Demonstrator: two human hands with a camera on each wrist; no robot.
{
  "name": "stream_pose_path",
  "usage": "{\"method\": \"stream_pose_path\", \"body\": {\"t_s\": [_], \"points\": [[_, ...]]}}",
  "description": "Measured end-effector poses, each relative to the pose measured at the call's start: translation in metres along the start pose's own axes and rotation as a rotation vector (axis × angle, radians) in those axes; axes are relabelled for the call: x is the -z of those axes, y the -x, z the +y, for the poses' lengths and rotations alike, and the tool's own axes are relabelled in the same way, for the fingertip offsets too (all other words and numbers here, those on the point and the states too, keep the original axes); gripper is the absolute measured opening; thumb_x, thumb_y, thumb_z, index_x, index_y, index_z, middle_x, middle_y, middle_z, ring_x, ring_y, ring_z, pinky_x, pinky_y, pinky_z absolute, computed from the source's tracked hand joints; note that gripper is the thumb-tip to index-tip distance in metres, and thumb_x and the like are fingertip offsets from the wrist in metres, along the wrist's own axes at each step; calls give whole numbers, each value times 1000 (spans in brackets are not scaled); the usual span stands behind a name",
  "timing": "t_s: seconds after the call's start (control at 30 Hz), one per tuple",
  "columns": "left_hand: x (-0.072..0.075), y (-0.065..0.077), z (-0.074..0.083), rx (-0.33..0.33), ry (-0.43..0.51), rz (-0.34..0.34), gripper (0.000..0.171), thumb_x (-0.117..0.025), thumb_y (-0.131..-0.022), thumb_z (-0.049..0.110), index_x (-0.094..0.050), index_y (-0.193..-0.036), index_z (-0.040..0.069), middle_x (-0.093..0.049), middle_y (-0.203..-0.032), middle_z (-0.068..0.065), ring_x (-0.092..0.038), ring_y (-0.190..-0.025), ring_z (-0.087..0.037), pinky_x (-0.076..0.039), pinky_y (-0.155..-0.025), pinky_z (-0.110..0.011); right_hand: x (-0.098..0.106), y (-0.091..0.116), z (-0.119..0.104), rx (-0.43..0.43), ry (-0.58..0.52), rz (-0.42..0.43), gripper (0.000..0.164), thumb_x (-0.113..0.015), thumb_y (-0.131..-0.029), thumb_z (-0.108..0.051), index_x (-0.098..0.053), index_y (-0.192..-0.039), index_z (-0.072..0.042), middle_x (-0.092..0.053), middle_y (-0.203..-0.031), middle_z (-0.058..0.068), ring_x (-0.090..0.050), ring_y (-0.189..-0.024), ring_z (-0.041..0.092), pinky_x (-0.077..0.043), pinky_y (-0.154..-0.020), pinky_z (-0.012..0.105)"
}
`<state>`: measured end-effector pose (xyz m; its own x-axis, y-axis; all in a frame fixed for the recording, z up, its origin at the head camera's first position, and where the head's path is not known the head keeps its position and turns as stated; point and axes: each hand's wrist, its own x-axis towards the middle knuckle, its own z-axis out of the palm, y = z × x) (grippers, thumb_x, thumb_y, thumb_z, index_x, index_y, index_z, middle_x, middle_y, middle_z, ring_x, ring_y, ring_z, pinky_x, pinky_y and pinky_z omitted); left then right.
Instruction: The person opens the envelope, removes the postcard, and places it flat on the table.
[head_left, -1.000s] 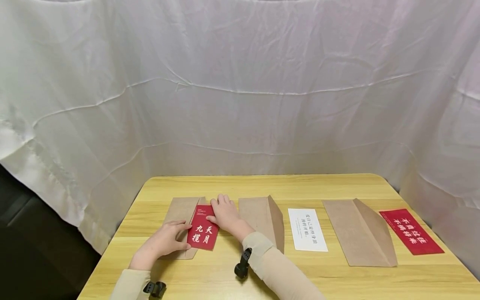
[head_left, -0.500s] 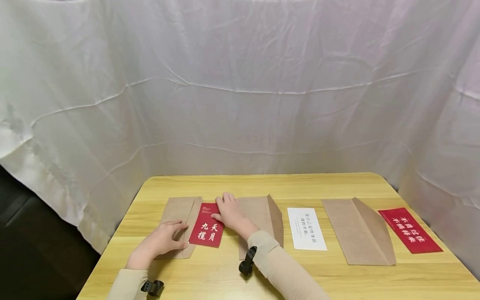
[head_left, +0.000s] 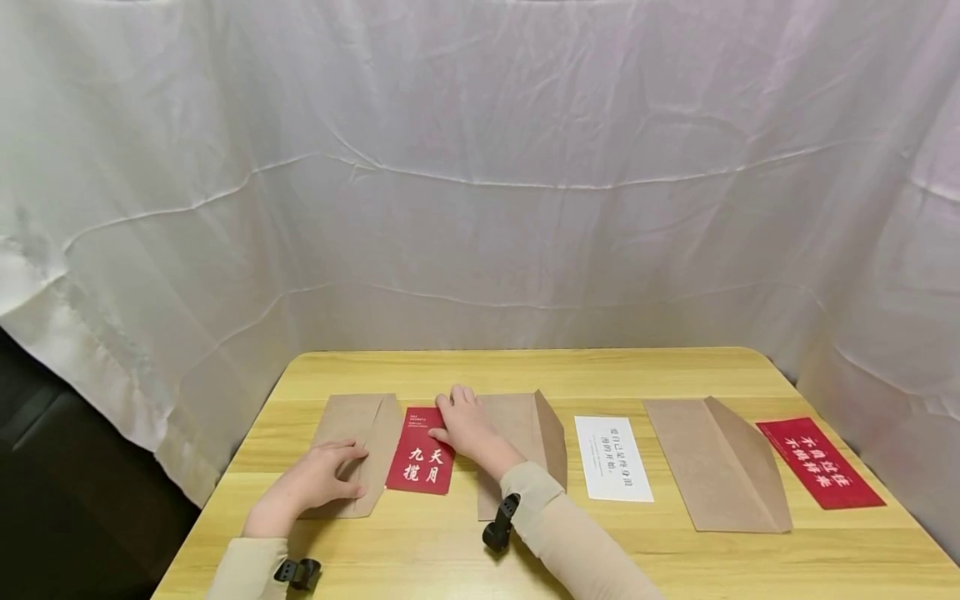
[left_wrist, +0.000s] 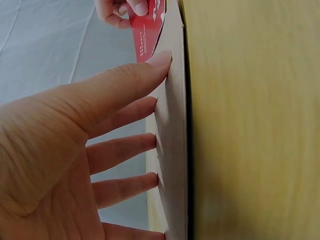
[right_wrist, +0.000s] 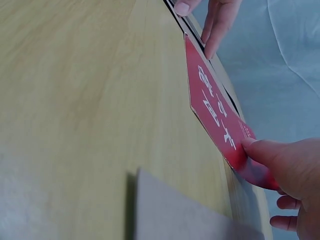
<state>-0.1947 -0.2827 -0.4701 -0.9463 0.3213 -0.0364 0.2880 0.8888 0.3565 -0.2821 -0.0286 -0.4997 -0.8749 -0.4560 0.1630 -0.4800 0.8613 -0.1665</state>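
A red card (head_left: 416, 454) with white Chinese characters tilts up a little at its right side, where my right hand (head_left: 472, 429) pinches its far right corner, thumb on top as the right wrist view shows (right_wrist: 300, 175). Just left of it lies a brown paper envelope (head_left: 363, 417), its flap side toward the card. On that envelope rest the fingertips of my left hand (head_left: 315, 477), fingers spread and nearly straight in the left wrist view. The card's left edge is close beside the envelope's right edge.
A second brown envelope (head_left: 513, 425) with raised flap lies partly behind my right forearm. Farther right come a white card (head_left: 615, 458), another open envelope (head_left: 697, 475) and another red card (head_left: 821, 462). A pale curtain (head_left: 525, 250) hangs behind the wooden table (head_left: 540, 575).
The red card has slid rightward with my right hand, off the left envelope it overlapped. My left hand and that envelope have shifted slightly left.
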Motion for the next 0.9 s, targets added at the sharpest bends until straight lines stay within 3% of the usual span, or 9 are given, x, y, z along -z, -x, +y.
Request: {"method": "stream_pose_path", "body": {"t_s": [0.5, 0.9], "points": [[2, 2, -4, -11, 15, -6, 59, -84, -73, 28, -66, -124, 4, -56, -134, -27, -50, -128, -45, -39, -107, -57, 2, 3, 8, 33, 23, 8, 48, -66, -89, -49, -56, -120, -14, -41, -96, 2, -36, -89, 17, -32, -73, 27], [5, 3, -9, -1, 32, -16, 63, -85, -72, 28, -64, -126, 2, -54, -136, -30, -49, -128, -48, -39, -106, -59, 5, 4, 14, 22, 2, -43, 47, -65, -89, -50, -56, -120, -16, -42, -97, 2, -37, -90, 16, -34, -75, 27]]}}
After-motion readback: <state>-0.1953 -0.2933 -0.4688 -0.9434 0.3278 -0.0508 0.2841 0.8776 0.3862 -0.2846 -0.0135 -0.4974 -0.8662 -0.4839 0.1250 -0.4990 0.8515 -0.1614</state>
